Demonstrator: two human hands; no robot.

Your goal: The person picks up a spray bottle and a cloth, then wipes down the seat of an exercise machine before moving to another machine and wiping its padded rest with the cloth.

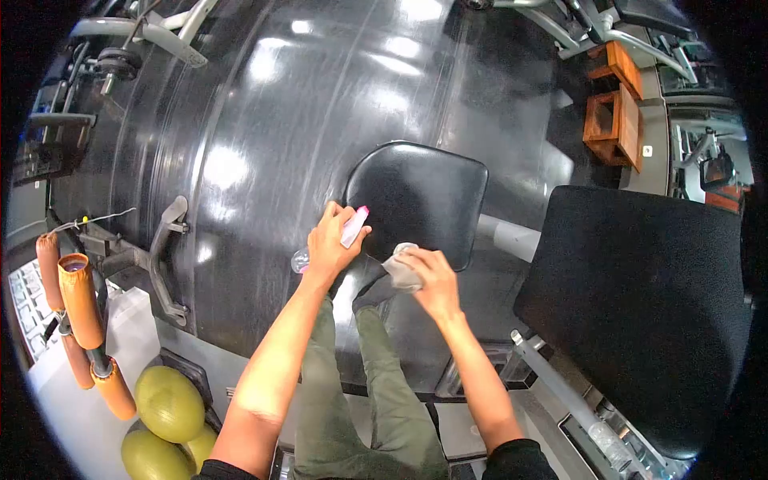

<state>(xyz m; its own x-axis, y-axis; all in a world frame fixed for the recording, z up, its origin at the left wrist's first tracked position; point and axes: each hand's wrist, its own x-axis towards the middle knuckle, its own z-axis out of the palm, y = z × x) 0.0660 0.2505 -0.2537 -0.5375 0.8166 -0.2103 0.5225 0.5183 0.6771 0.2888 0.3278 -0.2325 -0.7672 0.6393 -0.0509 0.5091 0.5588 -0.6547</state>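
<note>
My left hand [330, 242] is wrapped round a spray bottle [354, 227] with a white and pink head. The bottle's clear lower part sticks out on the far side of the hand. In my right hand [433, 282] is a crumpled pale grey cloth [402, 273], gripped between the fingers and thumb. Both hands are over the near edge of a black padded seat [420, 192] with rounded corners. Whether the cloth touches the seat I cannot tell.
A large black backrest pad [640, 304] stands close on the right, joined to the seat by a pale metal tube [512, 238]. Orange foam rollers [81, 300] and green exercise balls [170, 404] are at the left. Wooden boxes [614, 124] sit at the far right.
</note>
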